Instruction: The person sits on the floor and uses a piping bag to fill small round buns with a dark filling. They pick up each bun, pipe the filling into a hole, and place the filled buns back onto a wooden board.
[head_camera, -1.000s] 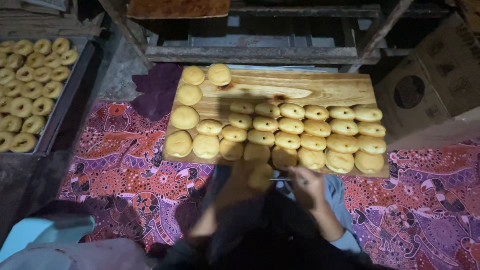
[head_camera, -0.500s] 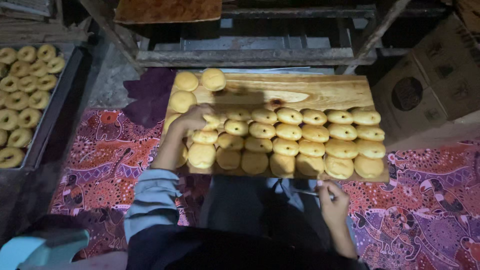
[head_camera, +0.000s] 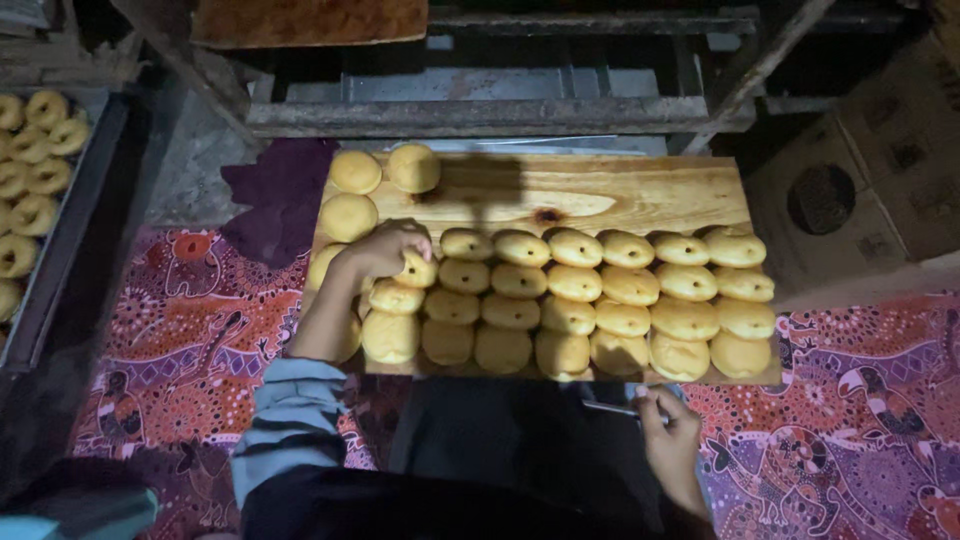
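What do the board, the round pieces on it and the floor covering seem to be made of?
Board: wood, smooth, with visible grain and a dark knot.
Round pieces: probably soft dough, matte pale yellow.
Floor covering: seemingly printed cloth or mat; which one is unclear.

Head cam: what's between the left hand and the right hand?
Rows of dough rounds on the wooden board separate the left hand from the right hand.

board (head_camera: 640, 195): pale wood, smooth, visible grain, one dark knot
dough (head_camera: 575, 283): soft, matt, smooth yellow rounds
mat (head_camera: 180, 340): printed cloth, matt, red and purple pattern
rag (head_camera: 275, 195): dark purple cloth, crumpled, matt
tool (head_camera: 612, 408): thin metal, slight shine
sleeve (head_camera: 290, 405): light blue woven cloth, folded
rack (head_camera: 480, 115): rough, worn wood beams
box (head_camera: 880, 160): brown cardboard, matt
tray (head_camera: 55, 275): dark metal, dull
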